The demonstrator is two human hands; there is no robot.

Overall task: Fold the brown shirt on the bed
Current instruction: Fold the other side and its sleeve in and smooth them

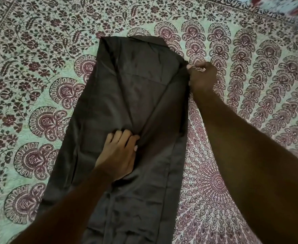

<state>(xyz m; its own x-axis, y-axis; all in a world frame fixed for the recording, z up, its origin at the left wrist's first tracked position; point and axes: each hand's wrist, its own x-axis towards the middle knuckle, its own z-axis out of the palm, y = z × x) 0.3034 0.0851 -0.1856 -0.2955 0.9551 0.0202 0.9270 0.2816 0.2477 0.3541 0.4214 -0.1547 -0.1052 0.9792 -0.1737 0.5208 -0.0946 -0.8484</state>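
Observation:
The brown shirt [127, 95] lies lengthwise on the bed as a long narrow strip, both sides folded in toward its middle. My left hand [119, 153] lies on the middle of the shirt, its fingertips curled into the cloth where two folds meet. At the shirt's upper right edge my right hand [201, 77] pinches the folded side near the shoulder. The near end of the shirt runs out of view under my left forearm.
A patterned bedsheet [39, 71] in pale green with maroon floral and fan motifs covers the whole bed around the shirt. Another printed cloth [289, 6] shows at the far right corner.

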